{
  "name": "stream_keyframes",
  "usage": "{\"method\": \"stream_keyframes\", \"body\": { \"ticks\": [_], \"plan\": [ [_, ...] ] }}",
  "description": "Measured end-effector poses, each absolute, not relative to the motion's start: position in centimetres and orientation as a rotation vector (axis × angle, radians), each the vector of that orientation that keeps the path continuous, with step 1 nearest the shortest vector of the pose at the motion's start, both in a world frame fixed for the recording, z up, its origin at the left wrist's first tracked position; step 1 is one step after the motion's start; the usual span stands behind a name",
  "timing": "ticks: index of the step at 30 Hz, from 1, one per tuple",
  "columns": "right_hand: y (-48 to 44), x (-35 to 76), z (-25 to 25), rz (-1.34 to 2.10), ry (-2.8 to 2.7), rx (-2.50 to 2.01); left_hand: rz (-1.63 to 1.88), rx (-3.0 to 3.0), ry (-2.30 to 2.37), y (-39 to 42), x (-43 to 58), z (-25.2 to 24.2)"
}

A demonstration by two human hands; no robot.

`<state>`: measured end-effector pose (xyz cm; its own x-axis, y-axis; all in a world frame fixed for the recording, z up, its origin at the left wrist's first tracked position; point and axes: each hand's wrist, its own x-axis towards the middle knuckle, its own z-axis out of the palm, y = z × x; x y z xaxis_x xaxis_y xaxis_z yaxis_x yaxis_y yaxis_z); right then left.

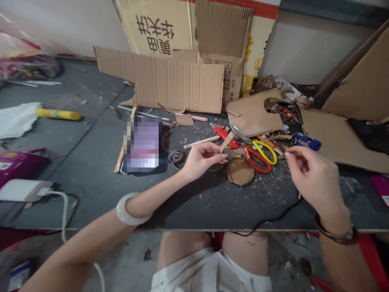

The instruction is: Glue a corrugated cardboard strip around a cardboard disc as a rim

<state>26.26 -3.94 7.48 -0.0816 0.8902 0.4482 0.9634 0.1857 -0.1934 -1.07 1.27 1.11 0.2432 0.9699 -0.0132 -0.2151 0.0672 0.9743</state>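
My left hand (201, 159) pinches a short strip of corrugated cardboard (225, 141) between thumb and fingers, held upright just above the dark table (100, 178). My right hand (313, 180) hovers to the right with its fingertips pinched together on something small I cannot make out. Between the hands lie a round cardboard disc (240, 171) and scissors with red and yellow handles (258, 152). A white bangle sits on my left wrist.
A phone (142, 144) lies left of my left hand. Red cutter (223, 134), blue glue gun (305, 141), cardboard sheets (179, 83) and scraps crowd the back. A black cable (267, 221) hangs over the front edge. White charger (22, 190) at far left.
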Motion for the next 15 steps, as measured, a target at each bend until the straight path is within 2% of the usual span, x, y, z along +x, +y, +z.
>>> {"method": "stream_keyframes", "body": {
  "ticks": [3, 6, 15],
  "plan": [
    [-1.9, 23.0, 7.9, -0.1, -2.149, -1.193, 1.047, 1.165, 0.889, 1.2, -1.1, 1.1],
    [-0.4, 20.6, 8.0, -0.087, -2.305, -0.912, 1.001, 1.202, 0.881, 1.0, -1.1, 1.1],
    [0.6, 20.8, 6.4, -0.087, -2.449, -0.71, 0.999, 1.3, 0.841, 0.4, -1.1, 0.9]
  ]
}}
